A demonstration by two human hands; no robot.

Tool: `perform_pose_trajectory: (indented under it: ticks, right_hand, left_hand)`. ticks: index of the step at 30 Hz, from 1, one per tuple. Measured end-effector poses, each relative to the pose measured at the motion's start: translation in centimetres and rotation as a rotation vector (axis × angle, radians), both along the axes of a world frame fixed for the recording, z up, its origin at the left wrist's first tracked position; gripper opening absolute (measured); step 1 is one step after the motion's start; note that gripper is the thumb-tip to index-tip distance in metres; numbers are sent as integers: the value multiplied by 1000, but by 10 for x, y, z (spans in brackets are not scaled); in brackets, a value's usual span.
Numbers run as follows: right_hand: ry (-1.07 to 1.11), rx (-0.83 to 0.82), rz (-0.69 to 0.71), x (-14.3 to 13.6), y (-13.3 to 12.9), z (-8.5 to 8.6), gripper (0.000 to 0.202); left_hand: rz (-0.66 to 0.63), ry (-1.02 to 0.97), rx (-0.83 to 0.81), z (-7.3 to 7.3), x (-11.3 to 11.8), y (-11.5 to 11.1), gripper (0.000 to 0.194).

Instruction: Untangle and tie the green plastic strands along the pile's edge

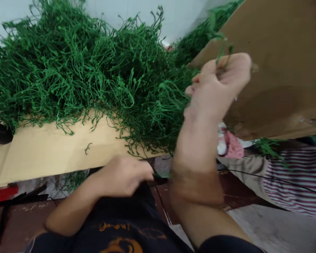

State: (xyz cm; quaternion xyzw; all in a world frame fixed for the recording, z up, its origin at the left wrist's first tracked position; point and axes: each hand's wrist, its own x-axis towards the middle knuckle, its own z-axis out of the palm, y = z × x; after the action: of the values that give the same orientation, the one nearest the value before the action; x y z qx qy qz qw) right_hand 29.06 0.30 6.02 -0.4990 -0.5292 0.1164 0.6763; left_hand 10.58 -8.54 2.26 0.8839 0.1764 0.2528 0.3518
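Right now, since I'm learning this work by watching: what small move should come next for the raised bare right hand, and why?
Probably lower the bare right hand toward the bare left hand: the right seems to pinch a thin green sprig high by the brown cardboard sheet, while the left is low; blur hides whether it holds anything.

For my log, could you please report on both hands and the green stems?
Right hand raised, holding a green stem. Left hand curled, contents unclear. Stem pile heaped on cardboard sheet. Cardboard panel slanting beside right hand.
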Motion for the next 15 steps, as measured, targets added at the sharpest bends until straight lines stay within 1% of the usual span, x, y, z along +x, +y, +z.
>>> perform_pose_trajectory:
  ticks: [2,3,4,5,8,10,12,15]
  right_hand:
    - [190,54,33,9,-7,7,21]
    - [254,87,64,11,-11,9,21]
    - [271,96,131,11,-16,10,22]
    - [296,108,166,12,-21,10,24]
    - [405,120,170,21,-33,9,33]
    - [429,97,178,31,-40,8,35]
    - [425,83,177,41,-48,5,35]
    - [401,22,201,49,-59,0,32]
  left_hand:
    - [303,-76,-98,1,2,15,26]
    - [415,-136,-132,2,4,25,27]
    - [472,-174,-155,3,7,36,29]
    - [476,-191,-168,4,10,46,29]
    - [385,-145,-194,4,20,65,28]
    - [374,-141,-232,0,24,69,27]
    - [396,-171,-288,-4,26,67,26]
    - [399,-208,-368,-4,30,64,19]
